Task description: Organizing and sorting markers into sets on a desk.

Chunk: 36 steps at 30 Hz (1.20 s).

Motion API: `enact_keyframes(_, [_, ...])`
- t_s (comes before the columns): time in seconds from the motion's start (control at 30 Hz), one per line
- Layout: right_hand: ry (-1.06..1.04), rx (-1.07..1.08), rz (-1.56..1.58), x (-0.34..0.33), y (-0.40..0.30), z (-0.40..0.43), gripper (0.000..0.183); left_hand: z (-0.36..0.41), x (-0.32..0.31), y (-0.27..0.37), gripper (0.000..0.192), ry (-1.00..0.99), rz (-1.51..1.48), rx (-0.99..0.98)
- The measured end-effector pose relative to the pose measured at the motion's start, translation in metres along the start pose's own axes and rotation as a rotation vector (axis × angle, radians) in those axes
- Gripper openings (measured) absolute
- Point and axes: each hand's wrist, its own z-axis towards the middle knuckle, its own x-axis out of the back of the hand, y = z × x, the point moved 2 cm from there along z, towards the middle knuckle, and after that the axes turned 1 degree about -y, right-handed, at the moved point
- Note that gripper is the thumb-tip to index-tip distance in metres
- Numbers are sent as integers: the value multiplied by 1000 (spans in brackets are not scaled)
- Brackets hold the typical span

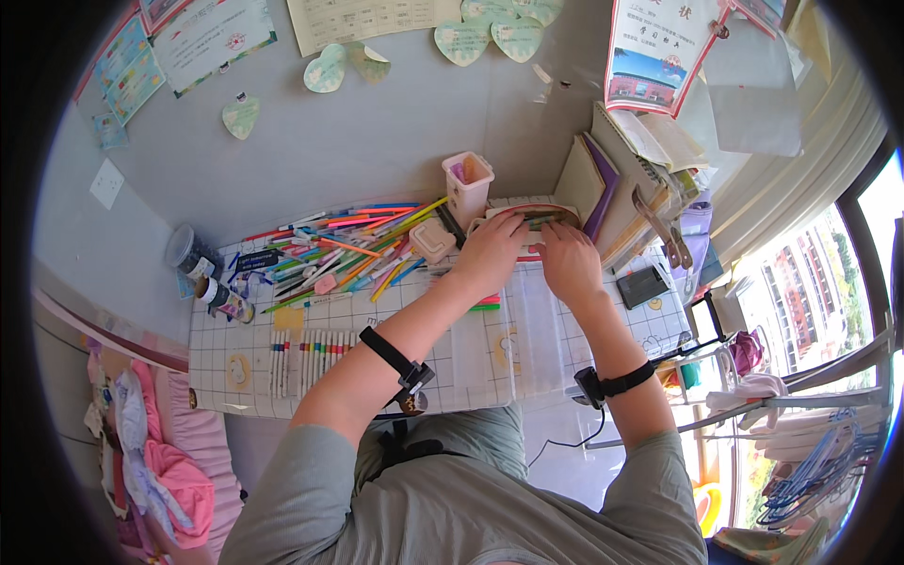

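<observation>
At the back of the desk, both hands rest on a pale pencil case with a red edge (528, 258), whose top shows an opening with dark items in it. My left hand (493, 253) lies over its left part, fingertips at the opening. My right hand (568, 265) is on its right part, fingers bent over the rim. How firmly either hand holds it is hidden. A large heap of pens and colored pencils (353, 247) spreads to the left. Felt-tip markers (321, 360) lie in rows nearer the front. Clear plastic trays (540, 339) lie below the hands.
A pink plastic bin (469, 191) and a small beige box (431, 241) stand behind and left of my left hand. Notebooks (600, 183) lean at the back right. A black phone-like device (643, 286) lies at the right. A jar (192, 251) and a bottle (224, 299) stand far left.
</observation>
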Motion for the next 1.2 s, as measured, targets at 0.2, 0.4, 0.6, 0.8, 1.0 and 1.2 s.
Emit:
enact_keyframes(0.2, [-20, 0, 35, 10, -28, -12, 48, -19, 11, 11, 44, -15, 64, 8])
enact_keyframes(0.4, [-55, 31, 128, 11, -63, -7, 54, -34, 37, 12, 45, 54, -25, -16])
enact_keyframes(0.6, [-80, 117, 258, 12, -126, 12, 55, -90, 98, -31, 37, 72, 18, 91])
enact_keyframes(0.8, [-175, 294, 343, -35, -189, 27, 50, -177, 143, -97, 35, -136, 117, 378])
enact_keyframes(1.0, [-122, 399, 220, -79, -228, 46, 42, -225, 147, -117, 42, -227, 149, 499])
enact_keyframes(1.2, [-49, 470, 191, -95, -254, 60, 26, -253, 160, -143, 44, -132, 176, 439])
